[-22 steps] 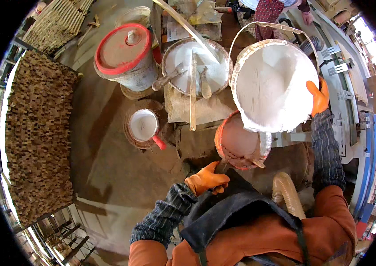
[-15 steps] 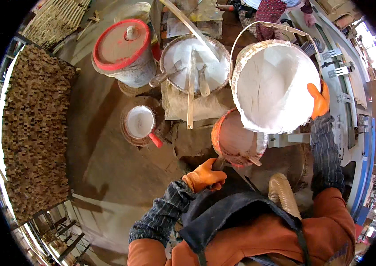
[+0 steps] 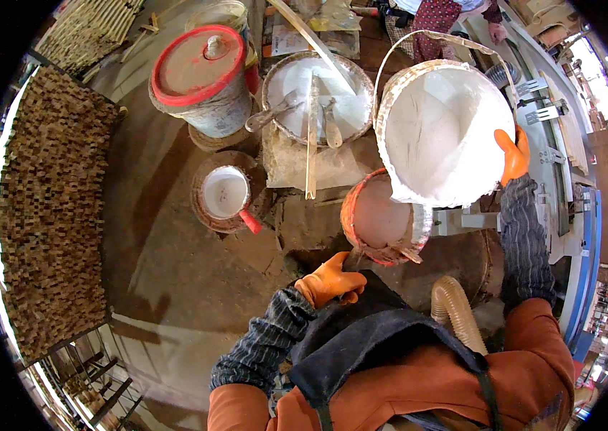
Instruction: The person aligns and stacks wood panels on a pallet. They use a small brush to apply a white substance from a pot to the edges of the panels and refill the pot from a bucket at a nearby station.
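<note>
My right hand (image 3: 512,155), in an orange glove, grips the right side of a large white-coated bucket (image 3: 440,136). The bucket is tipped, its open mouth turned toward me and its wire handle raised behind. Below its lower rim stands a smaller orange-rimmed pot (image 3: 379,215) with reddish-brown coating inside. White shows along this pot's right side; I cannot tell whether it is flowing. My left hand (image 3: 333,280), also in an orange glove, is closed around the short dark handle (image 3: 353,258) at the pot's near side.
Behind the pot, a round tub (image 3: 290,79) of white material holds wooden sticks and brushes. A red-rimmed lidded pail (image 3: 203,86) stands to its left. Nearer is a white pan (image 3: 226,192) with a red handle. A ribbed hose (image 3: 458,309) lies beside my apron; stacked wood blocks (image 3: 53,215) stand left.
The view has shifted slightly, so most things sit a little higher in it. Both hands keep their holds, and the large bucket stays tipped above the pot.
</note>
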`<state>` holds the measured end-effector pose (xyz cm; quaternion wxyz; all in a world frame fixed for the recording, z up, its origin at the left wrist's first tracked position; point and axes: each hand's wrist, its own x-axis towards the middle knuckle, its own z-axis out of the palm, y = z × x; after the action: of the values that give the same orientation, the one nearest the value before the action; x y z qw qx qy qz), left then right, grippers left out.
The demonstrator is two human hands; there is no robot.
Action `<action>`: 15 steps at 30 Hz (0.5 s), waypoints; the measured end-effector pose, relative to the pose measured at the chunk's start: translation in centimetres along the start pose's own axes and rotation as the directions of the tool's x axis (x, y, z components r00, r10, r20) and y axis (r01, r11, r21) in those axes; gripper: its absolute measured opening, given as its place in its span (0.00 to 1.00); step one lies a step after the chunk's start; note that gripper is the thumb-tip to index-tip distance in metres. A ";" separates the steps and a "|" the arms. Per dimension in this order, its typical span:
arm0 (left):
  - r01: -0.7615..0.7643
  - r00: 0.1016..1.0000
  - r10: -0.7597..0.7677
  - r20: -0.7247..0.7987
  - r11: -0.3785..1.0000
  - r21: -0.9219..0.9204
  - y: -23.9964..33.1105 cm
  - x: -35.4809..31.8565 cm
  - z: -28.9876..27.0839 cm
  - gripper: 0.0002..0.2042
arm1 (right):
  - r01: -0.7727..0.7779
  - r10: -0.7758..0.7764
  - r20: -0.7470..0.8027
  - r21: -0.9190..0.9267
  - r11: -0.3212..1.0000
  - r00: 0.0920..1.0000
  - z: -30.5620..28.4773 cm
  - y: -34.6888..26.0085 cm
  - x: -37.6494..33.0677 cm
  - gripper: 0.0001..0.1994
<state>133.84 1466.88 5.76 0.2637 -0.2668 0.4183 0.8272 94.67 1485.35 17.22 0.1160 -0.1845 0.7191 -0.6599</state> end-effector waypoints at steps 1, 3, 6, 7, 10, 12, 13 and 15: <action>-0.015 1.000 0.015 -0.008 1.000 -0.001 -0.1 -0.1 0.0 0.20 | 0.003 -0.003 -0.008 -0.014 1.000 1.000 0.0 0.0 0.1 0.27; -0.046 0.999 0.046 -0.023 0.999 -0.002 -0.2 -0.2 0.1 0.22 | 0.003 -0.003 -0.005 -0.016 1.000 1.000 0.0 0.0 0.2 0.27; -0.024 0.998 0.024 -0.059 1.000 0.001 0.0 -0.6 0.5 0.25 | -0.004 0.004 0.016 0.004 1.000 1.000 -0.1 0.1 0.1 0.28; -0.017 0.998 0.016 -0.060 1.000 -0.002 0.0 -0.5 0.5 0.24 | -0.005 0.005 0.017 0.000 1.000 1.000 0.0 0.0 0.1 0.29; -0.012 0.999 0.012 -0.045 1.000 0.000 -0.1 -0.5 0.6 0.22 | -0.011 0.011 0.007 -0.011 1.000 1.000 0.2 -0.1 0.1 0.29; -0.033 0.999 0.033 -0.009 0.999 0.014 -0.1 -0.9 0.8 0.21 | 0.002 -0.002 0.001 -0.021 1.000 1.000 -0.1 0.2 0.5 0.29; -0.041 0.999 0.041 -0.008 0.999 0.031 0.0 -1.3 0.9 0.20 | 0.015 -0.015 0.000 -0.025 1.000 1.000 -0.2 0.4 0.7 0.29; -0.057 0.998 0.058 -0.006 0.996 0.064 0.4 -2.0 1.2 0.18 | 0.026 -0.026 -0.011 -0.028 0.999 1.000 -0.8 0.8 0.8 0.29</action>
<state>134.78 1467.24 7.90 0.2466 -0.2494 0.4532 0.8195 93.50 1485.81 16.61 0.1006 -0.1916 0.7264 -0.6523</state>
